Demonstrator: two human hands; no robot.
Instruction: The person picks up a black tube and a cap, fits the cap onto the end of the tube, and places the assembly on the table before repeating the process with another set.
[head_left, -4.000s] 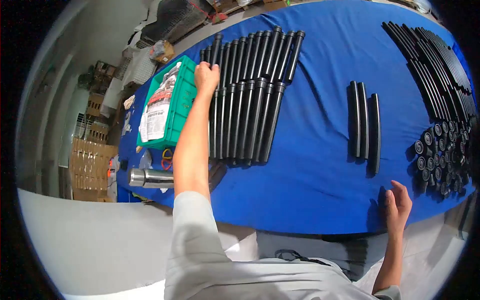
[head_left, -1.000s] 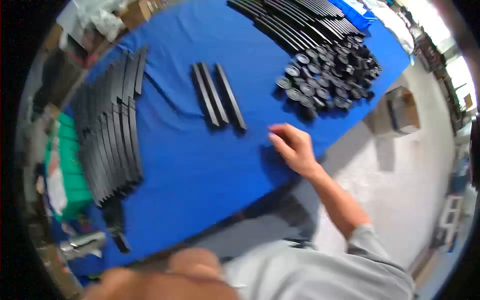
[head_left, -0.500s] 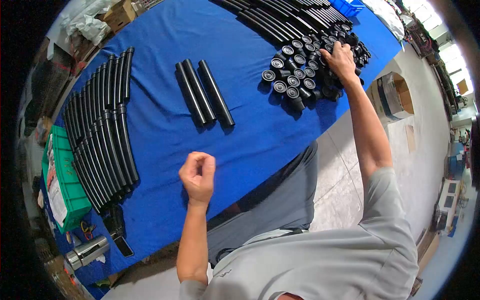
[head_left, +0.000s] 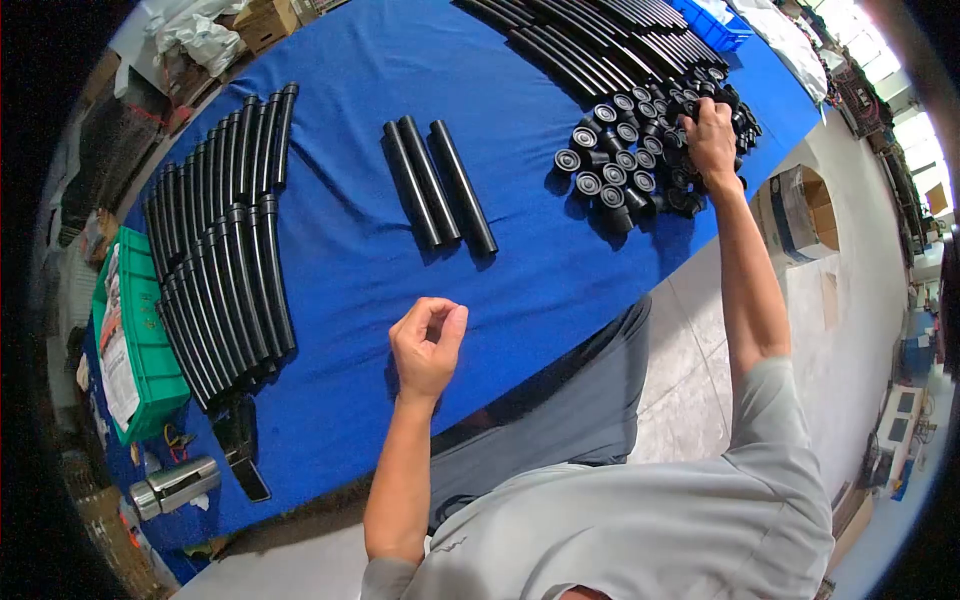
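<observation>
My left hand (head_left: pixel 428 348) is held above the near edge of the blue-covered table, fingers curled round to the thumb in a loop with nothing seen inside. Beyond it lie three short black tubes (head_left: pixel 463 188), two side by side and one slightly apart. My right hand (head_left: pixel 712 142) reaches into a pile of black round-ended caps (head_left: pixel 614 173) at the far right. Its fingers are bent down and closed among the caps; the fingertips are hidden, so what they grip does not show.
Two overlapping rows of capped black tubes (head_left: pixel 222 240) lie at the left, beside a green crate (head_left: pixel 158 370) and a metal cylinder (head_left: pixel 178 487). Many more tubes (head_left: pixel 575 60) lie at the back near a blue basket (head_left: pixel 722 30). A cardboard box (head_left: pixel 795 212) stands beyond the table's right edge.
The whole view has shifted slightly, moving the table's contents to the right. My right hand stays in the cap pile, its fingers now bent further down. The left hand keeps its curled shape.
</observation>
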